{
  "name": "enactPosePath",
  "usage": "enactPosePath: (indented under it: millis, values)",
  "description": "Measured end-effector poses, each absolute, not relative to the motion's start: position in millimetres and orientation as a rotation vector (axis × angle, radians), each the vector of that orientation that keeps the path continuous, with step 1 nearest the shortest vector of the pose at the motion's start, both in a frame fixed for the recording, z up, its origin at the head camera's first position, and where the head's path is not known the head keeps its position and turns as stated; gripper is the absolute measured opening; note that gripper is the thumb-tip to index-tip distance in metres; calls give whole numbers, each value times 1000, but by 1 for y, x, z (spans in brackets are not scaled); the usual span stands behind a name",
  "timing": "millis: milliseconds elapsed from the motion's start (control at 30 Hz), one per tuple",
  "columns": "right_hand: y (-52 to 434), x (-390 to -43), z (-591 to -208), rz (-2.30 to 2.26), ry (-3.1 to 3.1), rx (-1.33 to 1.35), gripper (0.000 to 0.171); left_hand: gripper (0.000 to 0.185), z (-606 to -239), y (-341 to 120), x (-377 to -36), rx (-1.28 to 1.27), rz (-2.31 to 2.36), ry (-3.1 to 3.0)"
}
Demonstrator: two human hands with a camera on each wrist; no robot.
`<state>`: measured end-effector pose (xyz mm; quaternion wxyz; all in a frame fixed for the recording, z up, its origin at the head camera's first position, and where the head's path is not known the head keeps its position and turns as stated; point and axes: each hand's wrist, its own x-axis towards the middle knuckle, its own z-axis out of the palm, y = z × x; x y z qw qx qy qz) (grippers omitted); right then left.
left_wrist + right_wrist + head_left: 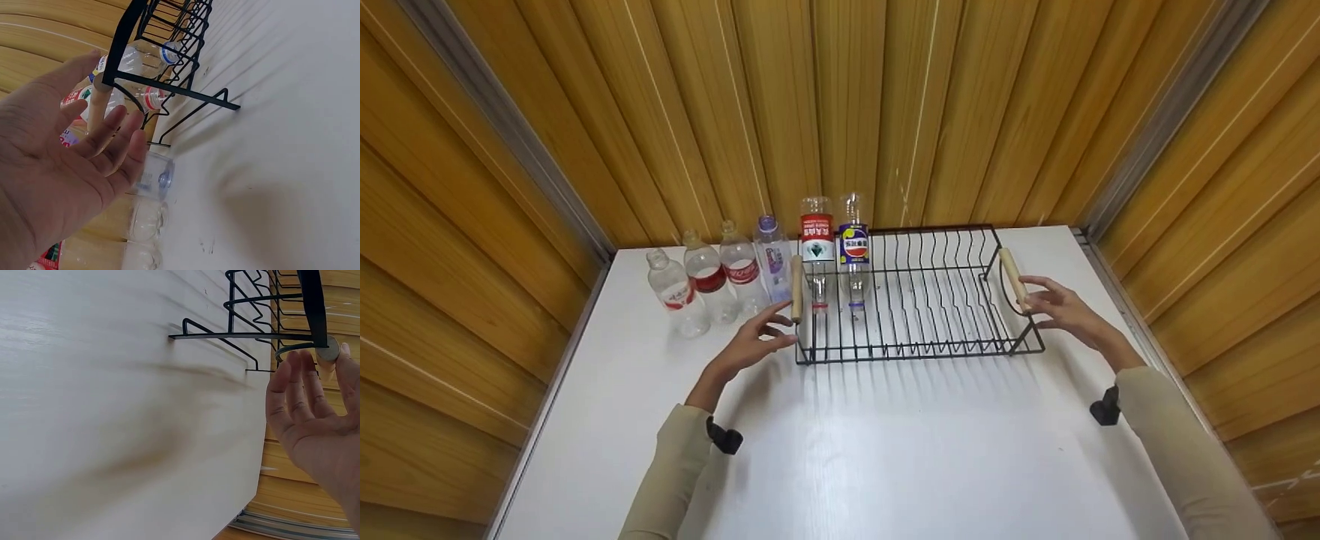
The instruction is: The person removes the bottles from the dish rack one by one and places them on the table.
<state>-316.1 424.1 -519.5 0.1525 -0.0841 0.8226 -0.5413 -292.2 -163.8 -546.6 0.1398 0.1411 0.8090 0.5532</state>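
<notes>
A black wire dish rack with a wooden handle at each end stands on the white table. My left hand is at the left handle, its fingers spread and loosely bent. At the right handle is my right hand, thumb and fingers on either side of the wood, lightly bent. Two empty bottles lie neck toward me in the rack's left slots: one with a red and white label and a red cap ring, one with a blue label and a blue ring.
Left of the rack stand several clear empty bottles: one with a red-and-white label, two with red labels, and a purple-labelled bottle. Wood-patterned panels wall the white table at the back and sides.
</notes>
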Motion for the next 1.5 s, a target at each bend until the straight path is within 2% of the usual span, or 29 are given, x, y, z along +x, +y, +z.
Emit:
enactPosePath:
  millis: [233, 500, 633, 767, 967, 1133, 1300, 1500]
  values:
    - [421, -318, -511, -1456, 2471, -300, 59, 78, -551, -156, -296, 422, 1635, 2327]
    - [403, -326, -483, -1235, 2687, -301, 56, 82, -552, -152, -296, 372, 1667, 2263]
    - [384, -339, -471, -1184, 2730, -371, 49, 83, -553, -151, -297, 346, 1659, 2249]
    - [357, -352, -464, -1090, 2713, -565, 42, 83, -551, -149, -296, 343, 1660, 2252]
    - [308, -371, -466, -1118, 2545, -700, 38, 81, -530, -147, -283, 334, 1676, 2223]
    - [269, -388, -475, -1166, 2449, -633, 41, 79, -523, -147, -279, 328, 1680, 2219]
    - [232, -402, -488, -1175, 2365, -590, 48, 81, -537, -148, -286, 303, 1653, 2224]
    - [191, -413, -500, -1207, 2291, -461, 68, 84, -551, -150, -294, 257, 1639, 2229]
